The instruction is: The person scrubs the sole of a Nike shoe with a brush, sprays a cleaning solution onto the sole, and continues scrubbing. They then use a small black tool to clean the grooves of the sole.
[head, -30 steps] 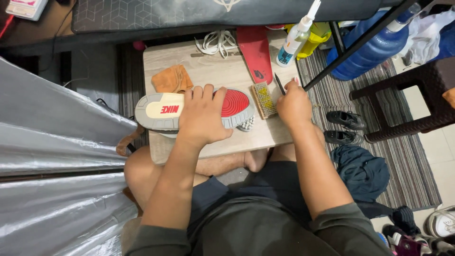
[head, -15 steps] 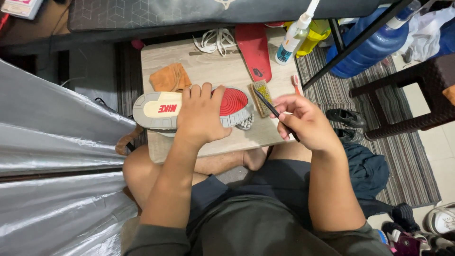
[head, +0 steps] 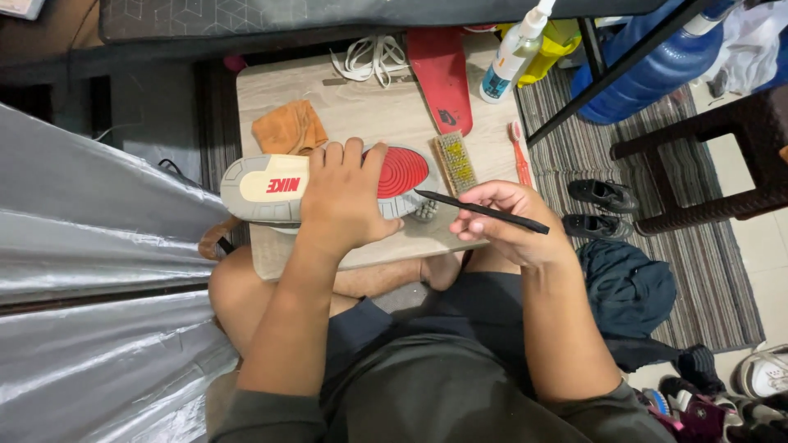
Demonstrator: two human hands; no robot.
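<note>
matt rubber sole [head: 328, 182], wood-grain board [head: 369, 115]

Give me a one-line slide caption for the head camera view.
Left hand presses an upturned sneaker on a small wooden table; right hand holds a thin black tool.

Right hand [head: 513, 221]: a second ago flat on the board [head: 369, 123] beside the brush [head: 455, 162]; now lifted off, drawn back toward the body
Black pick [head: 483, 212]: not seen in the hand a second ago; now pinched in the right fingers, tip pointing at the red end of the sole [head: 328, 184]
</note>
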